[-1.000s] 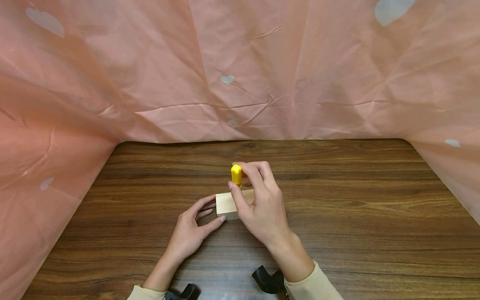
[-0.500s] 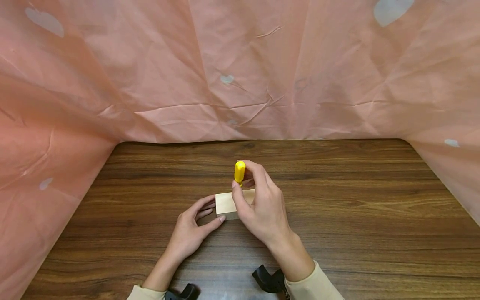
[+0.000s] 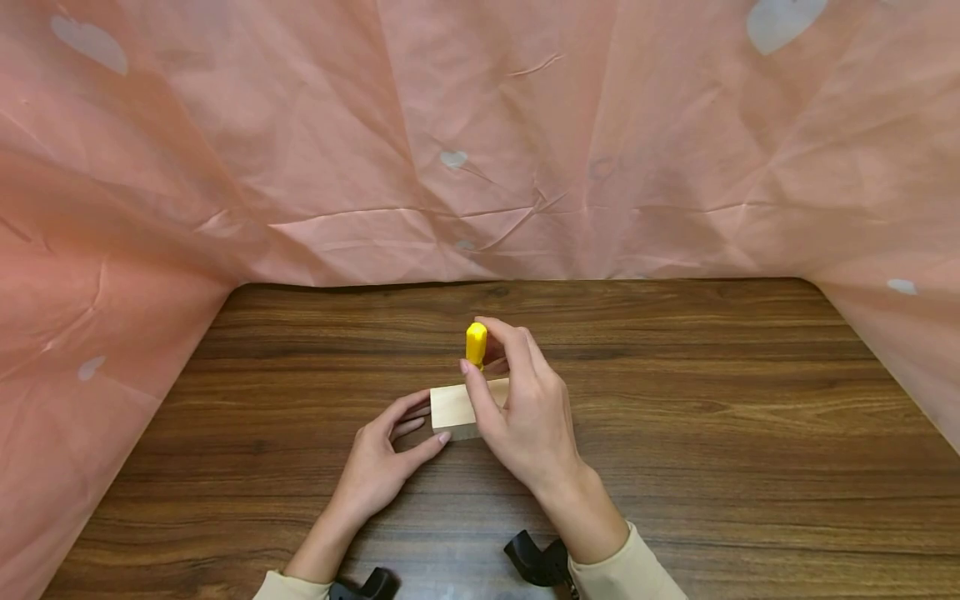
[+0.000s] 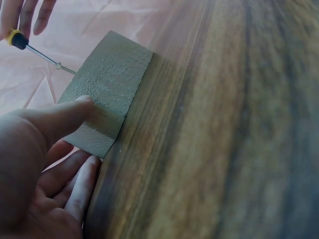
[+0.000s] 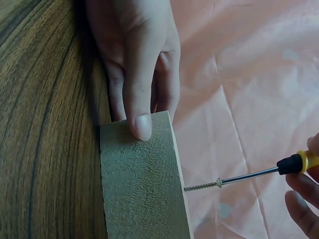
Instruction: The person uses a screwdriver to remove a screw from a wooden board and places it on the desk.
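Observation:
A pale wooden block (image 3: 452, 407) lies on the table, its left end gripped by my left hand (image 3: 378, 462) with the thumb on the near side. My right hand (image 3: 528, 408) pinches the yellow handle of a screwdriver (image 3: 476, 343) above the block. In the right wrist view the screwdriver's steel shaft (image 5: 249, 175) meets the head of a screw (image 5: 202, 186). That screw stands in the block's top face, most of its thread showing. The left wrist view has the screw (image 4: 65, 68) and the block (image 4: 107, 84) from the side, with the left thumb pressed on it.
The brown wood-grain table (image 3: 712, 433) spreads around both hands. A pink curtain (image 3: 480, 142) with pale hearts hangs behind and along the sides. Black wrist-worn devices (image 3: 536, 558) show below the hands at the near edge.
The right hand's fingers shift slightly about the screwdriver handle, which tips a little right and then back left. The left hand and the block keep their place.

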Available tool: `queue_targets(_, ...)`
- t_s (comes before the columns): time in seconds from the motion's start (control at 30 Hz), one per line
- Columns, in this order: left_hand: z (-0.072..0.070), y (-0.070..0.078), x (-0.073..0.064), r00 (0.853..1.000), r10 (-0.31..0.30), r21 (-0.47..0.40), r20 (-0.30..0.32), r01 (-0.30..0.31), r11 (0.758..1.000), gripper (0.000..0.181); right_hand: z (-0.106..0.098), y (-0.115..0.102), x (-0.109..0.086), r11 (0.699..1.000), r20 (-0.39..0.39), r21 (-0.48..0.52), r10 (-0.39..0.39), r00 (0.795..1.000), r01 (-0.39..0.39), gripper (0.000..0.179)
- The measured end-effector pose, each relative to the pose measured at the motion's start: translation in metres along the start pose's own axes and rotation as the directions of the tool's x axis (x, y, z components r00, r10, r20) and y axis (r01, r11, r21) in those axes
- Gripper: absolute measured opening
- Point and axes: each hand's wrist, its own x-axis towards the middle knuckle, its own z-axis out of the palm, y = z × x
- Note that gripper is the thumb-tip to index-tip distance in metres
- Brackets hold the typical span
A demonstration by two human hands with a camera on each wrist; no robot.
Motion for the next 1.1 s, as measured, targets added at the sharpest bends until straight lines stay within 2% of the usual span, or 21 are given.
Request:
queue_targets(0.33,0.0010,-0.0010,-0.0002,1.000,-0.020,0.002,-0.003,0.020,1.000,0.058,-0.0008,-0.0020,-0.0009,0.999,-0.004,-0.025,0.044,0.999,-0.044,0.043)
queue_targets(0.63,0.0014,-0.0006,0.0002,1.000,-0.006,0.003,-0.002,0.006,1.000,0.057,-0.0007,-0.0006,-0.0002,0.999,0.013,-0.046,0.009,1.000,-0.009,0.042)
queue_targets(0.77,0.0012,0.0000,0.0002,1.000,-0.009,0.000,0.000,0.009,1.000,0.057,-0.0017,-0.0009,0.0000,0.999,0.013,-0.044,0.012,1.000,-0.012,0.048)
queue_targets(1.1,0.0008,0.0002,-0.0004,1.000,-0.010,-0.006,0.000,0.010,1.000,0.057,-0.0026,-0.0020,-0.0006,0.999,0.025,-0.023,0.035,0.999,-0.034,0.046)
